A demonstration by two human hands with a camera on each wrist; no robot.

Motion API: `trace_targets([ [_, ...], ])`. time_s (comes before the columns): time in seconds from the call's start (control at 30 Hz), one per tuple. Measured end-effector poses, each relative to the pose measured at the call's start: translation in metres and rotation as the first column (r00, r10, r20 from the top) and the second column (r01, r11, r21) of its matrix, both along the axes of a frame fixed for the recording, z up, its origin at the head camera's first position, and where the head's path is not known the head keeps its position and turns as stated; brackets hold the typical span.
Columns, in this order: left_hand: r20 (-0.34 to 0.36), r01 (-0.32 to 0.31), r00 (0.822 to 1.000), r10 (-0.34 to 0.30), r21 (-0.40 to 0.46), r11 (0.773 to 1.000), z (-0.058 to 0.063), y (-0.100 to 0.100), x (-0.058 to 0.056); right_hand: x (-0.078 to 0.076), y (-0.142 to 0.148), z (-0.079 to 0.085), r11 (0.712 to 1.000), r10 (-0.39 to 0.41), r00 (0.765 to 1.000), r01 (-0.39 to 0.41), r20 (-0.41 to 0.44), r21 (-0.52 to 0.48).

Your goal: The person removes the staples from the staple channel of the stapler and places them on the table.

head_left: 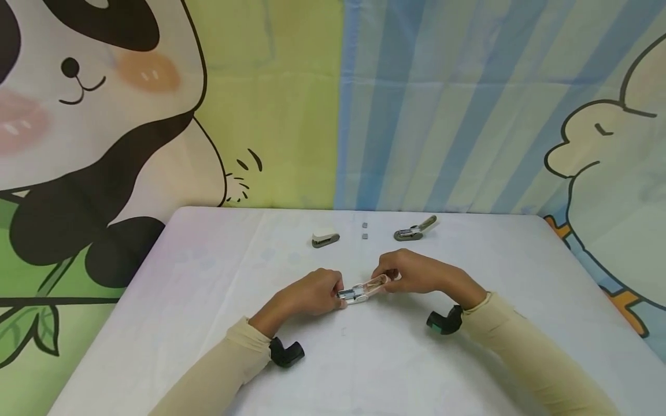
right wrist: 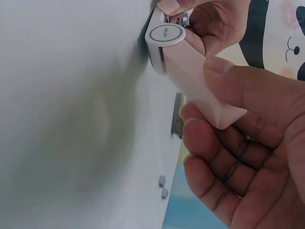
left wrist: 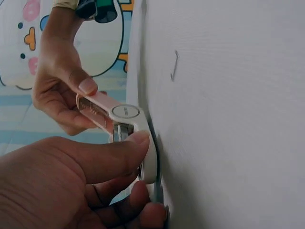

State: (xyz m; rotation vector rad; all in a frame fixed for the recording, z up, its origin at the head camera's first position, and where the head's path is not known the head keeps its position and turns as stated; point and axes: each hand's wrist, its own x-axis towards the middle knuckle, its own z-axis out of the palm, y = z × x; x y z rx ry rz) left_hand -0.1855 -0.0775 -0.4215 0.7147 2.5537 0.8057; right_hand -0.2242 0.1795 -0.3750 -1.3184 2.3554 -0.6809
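Over the white table (head_left: 359, 370), head view: the left hand (head_left: 314, 292) and right hand (head_left: 418, 271) are holding an opened-out pink-and-white stapler (head_left: 359, 293) between them.
Far side, head view: a white-topped stapler (head_left: 325, 237), two small grey blocks (head_left: 365, 236) and an opened-out grey stapler (head_left: 411, 232) are lying beyond the hands.
White base (left wrist: 150, 160), left wrist view: left thumb and fingers are pinching it narrowly; a thin bent wire (left wrist: 175, 66) is lying nearby.
Pink lid (right wrist: 188, 69), right wrist view: right thumb and fingers are gripping its far end.

Held stapler (right wrist: 190, 74): smooth plast. w/ shiny metal insert (head_left: 351, 293); tbl cover (head_left: 364, 370): matt cloth.
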Motion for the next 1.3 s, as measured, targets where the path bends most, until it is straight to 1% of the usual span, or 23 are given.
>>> trace_targets([
  [0.07, -0.014, -0.01, 1.0, 0.01, -0.011, 1.0, -0.001, 0.008, -0.004, -0.003, 0.007, 0.0, 1.0, -0.012, 1.0, 0.012, -0.001, 0.007],
  [0.17, -0.03, -0.025, 0.999, 0.024, -0.035, 0.999, -0.002, 0.026, -0.011, -0.009, 0.023, 0.0, 0.998, -0.049, 0.999, 0.049, -0.003, 0.029],
  [0.27, -0.027, -0.046, 0.999, 0.044, -0.068, 0.997, -0.001, 0.046, -0.02, -0.017, 0.04, -0.001, 0.994, -0.099, 0.995, 0.1, -0.021, 0.053],
  [0.4, -0.001, -0.071, 0.997, 0.071, -0.107, 0.992, 0.001, 0.07, -0.036, -0.026, 0.057, 0.0, 0.984, -0.154, 0.987, 0.158, -0.048, 0.08],
  [0.5, -0.021, -0.055, 0.998, 0.053, -0.144, 0.988, 0.001, 0.086, -0.05, -0.034, 0.069, 0.001, 0.976, -0.193, 0.98, 0.197, -0.055, 0.097],
  [0.63, -0.082, -0.043, 0.996, 0.029, -0.176, 0.983, 0.002, 0.108, -0.068, -0.045, 0.087, 0.002, 0.963, -0.242, 0.968, 0.248, -0.073, 0.106],
  [0.7, -0.099, -0.05, 0.995, 0.034, -0.168, 0.985, 0.003, 0.118, -0.075, -0.05, 0.096, 0.003, 0.956, -0.263, 0.961, 0.272, -0.09, 0.112],
  [0.8, -0.114, -0.059, 0.992, 0.045, -0.131, 0.99, 0.002, 0.129, -0.083, -0.056, 0.108, 0.004, 0.944, -0.291, 0.95, 0.304, -0.112, 0.126],
  [0.9, -0.12, -0.091, 0.99, 0.081, -0.086, 0.992, -0.001, 0.136, -0.088, -0.061, 0.113, 0.004, 0.936, -0.313, 0.94, 0.329, -0.133, 0.126],
  [1.03, -0.147, -0.172, 0.975, 0.165, -0.037, 0.984, -0.006, 0.142, -0.092, -0.065, 0.115, 0.004, 0.931, -0.333, 0.93, 0.35, -0.153, 0.103],
  [1.13, -0.161, -0.224, 0.962, 0.219, -0.008, 0.975, -0.008, 0.144, -0.093, -0.067, 0.114, 0.006, 0.926, -0.34, 0.926, 0.36, -0.164, 0.109],
  [1.2, -0.149, -0.241, 0.959, 0.24, 0.011, 0.97, -0.008, 0.145, -0.094, -0.067, 0.114, 0.008, 0.919, -0.35, 0.919, 0.375, -0.18, 0.124],
  [1.3, -0.141, -0.252, 0.956, 0.256, 0.039, 0.967, -0.006, 0.145, -0.095, -0.068, 0.114, 0.011, 0.902, -0.376, 0.903, 0.408, -0.208, 0.139],
])
